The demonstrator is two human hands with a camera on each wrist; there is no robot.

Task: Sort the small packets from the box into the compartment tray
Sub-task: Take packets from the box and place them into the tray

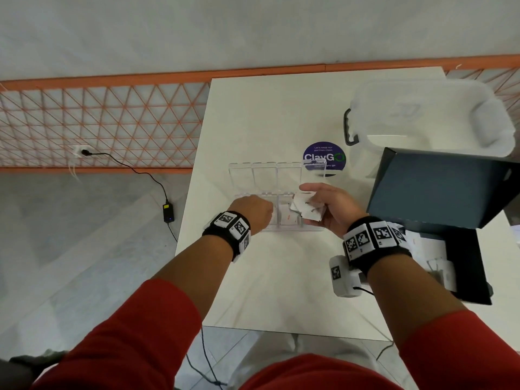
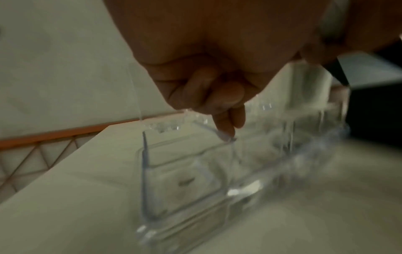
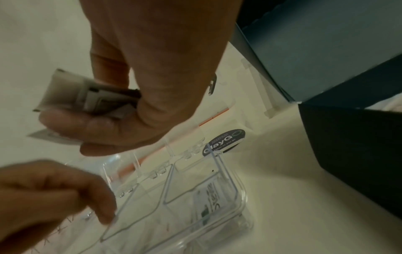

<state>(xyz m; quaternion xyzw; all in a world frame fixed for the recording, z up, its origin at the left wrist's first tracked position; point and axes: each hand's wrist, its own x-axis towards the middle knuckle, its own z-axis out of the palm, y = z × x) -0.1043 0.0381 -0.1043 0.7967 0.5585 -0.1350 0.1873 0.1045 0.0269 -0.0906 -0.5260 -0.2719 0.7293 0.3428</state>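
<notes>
The clear compartment tray lies mid-table with its lids tipped back. My right hand hovers over its right end and grips several small white packets, also seen in the right wrist view. My left hand is curled over the tray's left compartments. One left fingertip touches a divider rim, and I see nothing held in that hand. One packet with red print lies in a middle compartment. Another packet with dark print lies in the right end compartment.
The dark box sits at the right table edge with its lid standing open and more white packets inside. A clear plastic bin stands at the back right, with a round ClayGo sticker behind the tray.
</notes>
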